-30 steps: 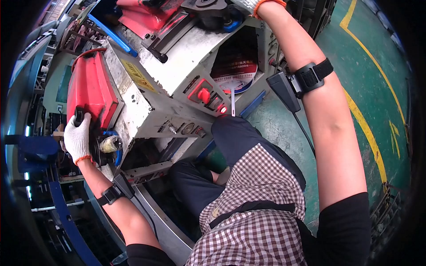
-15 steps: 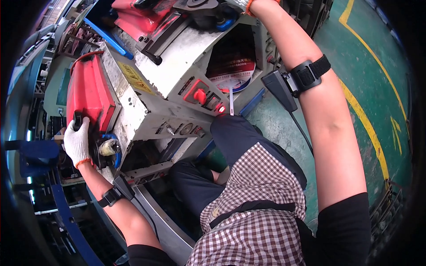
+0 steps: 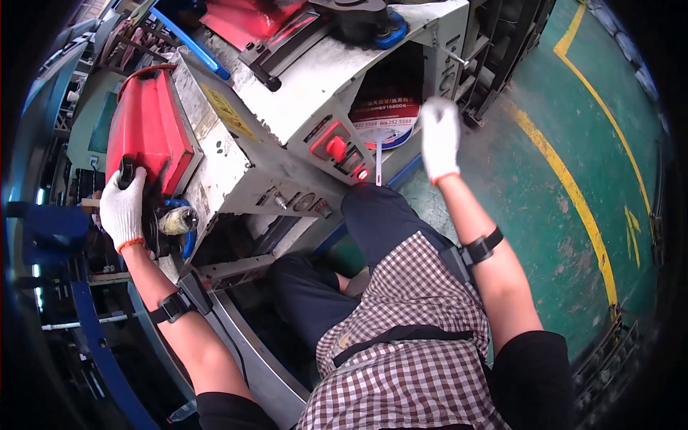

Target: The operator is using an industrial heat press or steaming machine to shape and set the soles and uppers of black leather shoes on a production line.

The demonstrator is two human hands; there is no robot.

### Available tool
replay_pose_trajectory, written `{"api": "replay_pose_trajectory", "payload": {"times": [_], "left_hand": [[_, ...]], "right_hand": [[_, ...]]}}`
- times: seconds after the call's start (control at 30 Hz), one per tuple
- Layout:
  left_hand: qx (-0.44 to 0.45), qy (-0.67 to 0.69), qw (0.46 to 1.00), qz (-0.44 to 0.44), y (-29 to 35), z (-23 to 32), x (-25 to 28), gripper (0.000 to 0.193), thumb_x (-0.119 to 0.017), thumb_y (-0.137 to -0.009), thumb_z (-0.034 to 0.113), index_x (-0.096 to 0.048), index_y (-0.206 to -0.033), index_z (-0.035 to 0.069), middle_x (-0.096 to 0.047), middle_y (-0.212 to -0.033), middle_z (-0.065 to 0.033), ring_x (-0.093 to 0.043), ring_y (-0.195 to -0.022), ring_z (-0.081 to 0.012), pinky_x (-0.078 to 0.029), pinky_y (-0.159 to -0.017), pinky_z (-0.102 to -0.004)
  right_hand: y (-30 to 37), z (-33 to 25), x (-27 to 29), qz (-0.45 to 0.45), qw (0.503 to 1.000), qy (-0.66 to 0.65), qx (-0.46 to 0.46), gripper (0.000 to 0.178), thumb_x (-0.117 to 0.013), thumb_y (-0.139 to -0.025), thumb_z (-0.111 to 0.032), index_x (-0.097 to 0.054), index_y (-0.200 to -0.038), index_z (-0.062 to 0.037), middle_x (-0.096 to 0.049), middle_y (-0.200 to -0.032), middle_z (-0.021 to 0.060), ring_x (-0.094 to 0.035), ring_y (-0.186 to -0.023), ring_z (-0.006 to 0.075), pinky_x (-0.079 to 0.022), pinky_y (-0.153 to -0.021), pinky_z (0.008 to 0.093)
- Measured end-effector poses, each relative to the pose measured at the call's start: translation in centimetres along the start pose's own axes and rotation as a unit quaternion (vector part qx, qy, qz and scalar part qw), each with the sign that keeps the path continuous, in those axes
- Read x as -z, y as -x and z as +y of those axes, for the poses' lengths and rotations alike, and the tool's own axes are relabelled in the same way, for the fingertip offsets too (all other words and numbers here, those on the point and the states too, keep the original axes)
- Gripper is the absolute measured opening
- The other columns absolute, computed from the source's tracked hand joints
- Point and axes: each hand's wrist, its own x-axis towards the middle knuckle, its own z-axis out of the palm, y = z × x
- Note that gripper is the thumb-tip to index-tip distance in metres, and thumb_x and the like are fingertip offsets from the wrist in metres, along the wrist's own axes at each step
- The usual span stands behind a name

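Note:
My left hand point(image 3: 120, 211), in a white knit glove with an orange cuff, is closed around a black handle point(image 3: 127, 170) at the near end of a red machine cover point(image 3: 147, 132). Beside that hand are a plastic-wrapped cylindrical part point(image 3: 178, 221) and a blue rim behind it. My right hand point(image 3: 441, 137), gloved the same way, is in the air by the machine's right side, near an opening with a red and white round fan point(image 3: 387, 118). Motion smears its fingers, and I see nothing clearly held in it.
The worn white machine point(image 3: 301, 107) carries a red rotary switch point(image 3: 335, 147), a lit red button point(image 3: 362, 174) and small knobs on its front. A second red cover point(image 3: 247, 29) lies at the back. Metal racks point(image 3: 494, 57) stand beyond the machine; yellow lines point(image 3: 566, 186) cross the green floor.
My right hand has come down and back from the machine's far edge to beside the opening. My left hand stays at the black handle. The view has shifted slightly.

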Motion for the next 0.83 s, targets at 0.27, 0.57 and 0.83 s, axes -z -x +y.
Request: {"api": "replay_pose_trajectory", "payload": {"times": [0.27, 0.57, 0.83], "left_hand": [[0.013, -0.003, 1.000, -0.006, 0.5, 0.4, 0.4, 0.043, -0.071, -0.087, 0.048, -0.075, -0.098, 0.007, -0.072, -0.079, -0.0116, -0.069, -0.074, -0.0261, -0.050, -0.074, -0.0364], [0.017, -0.017, 1.000, 0.001, 0.6, 0.0, 0.3, 0.044, -0.071, -0.086, 0.052, -0.076, -0.100, 0.011, -0.074, -0.083, -0.0102, -0.071, -0.079, -0.0287, -0.051, -0.075, -0.0378], [0.025, -0.046, 0.999, -0.012, 0.5, 0.5, 0.5, 0.045, -0.069, -0.085, 0.055, -0.077, -0.103, 0.015, -0.075, -0.087, -0.0097, -0.073, -0.085, -0.0301, -0.052, -0.077, -0.0378]], "right_hand": [[8.0, 5.4, -2.1, -0.410, 0.813, -0.132, -0.393, 0.031, -0.063, -0.099, -0.035, -0.063, -0.103, -0.0040, -0.061, -0.078, 0.0018, -0.051, -0.055, 0.0076, -0.038, -0.044, 0.0228], [7.8, 4.7, -3.4, -0.432, 0.800, -0.186, -0.372, 0.012, -0.065, -0.091, -0.013, -0.065, -0.097, -0.0028, -0.065, -0.079, 0.0033, -0.050, -0.052, 0.0073, -0.036, -0.041, 0.0232], [9.0, 3.2, 2.6, -0.417, 0.804, -0.141, -0.399, 0.021, -0.066, -0.092, -0.012, -0.060, -0.109, -0.0021, -0.066, -0.080, 0.0049, -0.058, -0.056, 0.0116, -0.045, -0.050, 0.0239]]}}
